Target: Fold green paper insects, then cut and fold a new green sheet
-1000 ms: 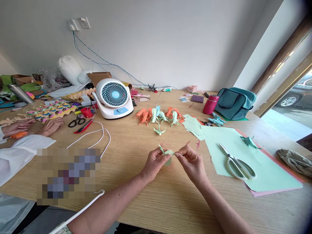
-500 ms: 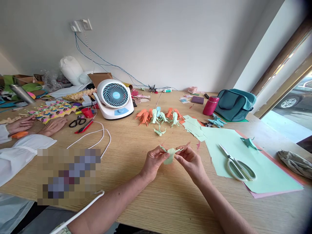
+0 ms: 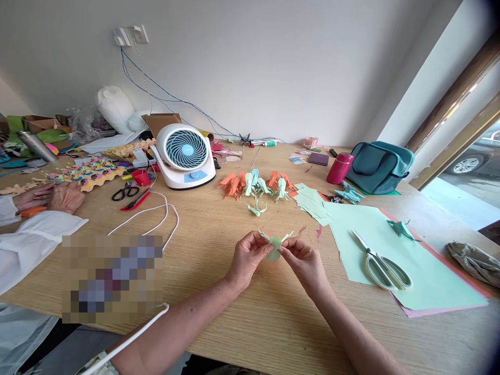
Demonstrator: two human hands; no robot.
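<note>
A pale green folded paper crane is pinched between both my hands above the wooden table. My left hand grips its left side with thumb and fingertips. On the other side, my right hand pinches it the same way. Its rounded middle shows between my thumbs, and two thin points stick up and outward. Just beyond lies another pale green paper crane. Farther back stands a row of folded orange cranes and light green cranes.
Scissors lie on large green sheets at right, near small cut sheets. A fan, pink bottle and teal bag stand behind. At left are a co-worker's hands, black scissors and a white cable.
The crane's middle looks rounder between my thumbs, and its right point now shows above my right fingers. The co-worker's nearer hand has moved left towards the other one.
</note>
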